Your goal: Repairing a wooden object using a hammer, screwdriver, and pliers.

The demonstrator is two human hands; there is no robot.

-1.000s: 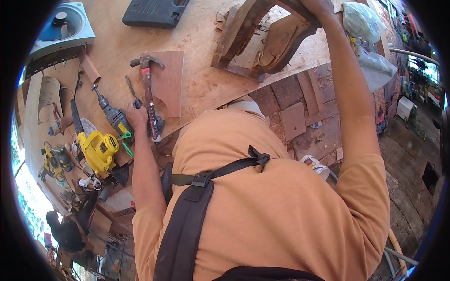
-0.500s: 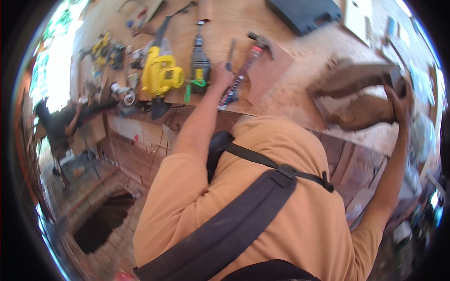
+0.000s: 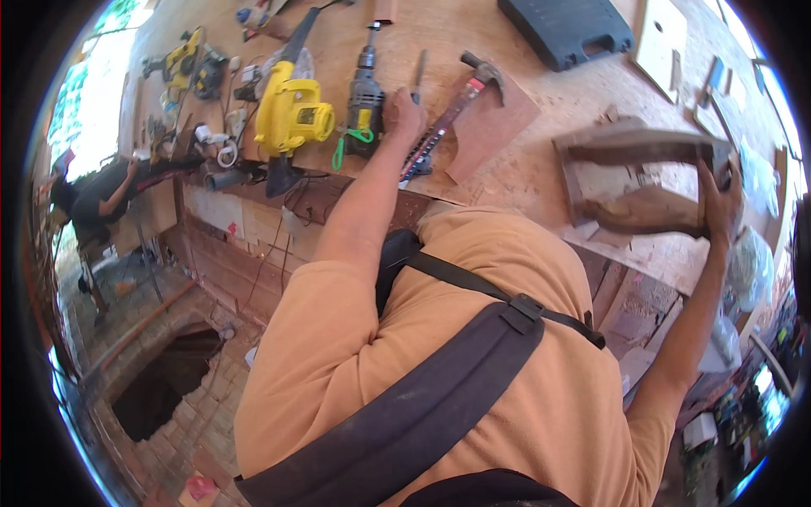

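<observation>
Near the middle of the workbench, my left hand [image 3: 406, 118] is closed at the lower end of a thin dark tool [image 3: 421, 69] with a narrow blade. The fingers hide its handle, so its kind is unclear. Close beside this hand lies a claw hammer [image 3: 456, 108] with a red and dark handle. At the right, my right hand [image 3: 721, 198] grips one end of a brown wooden frame [image 3: 642, 213] with curved sides. The frame rests on or just above the bench; I cannot tell which.
Left of my left hand lie a drill [image 3: 366, 101] with a green cord and a yellow blower [image 3: 289, 114]. A flat reddish board [image 3: 498, 127] is under the hammer's head. A black case [image 3: 566, 34] sits farther back. Another person [image 3: 97, 198] is at far left, above a floor pit [image 3: 165, 384].
My left hand has moved slightly away from me along with the thin tool. The wooden frame has tilted a little in my right hand. The whole view has shifted slightly.
</observation>
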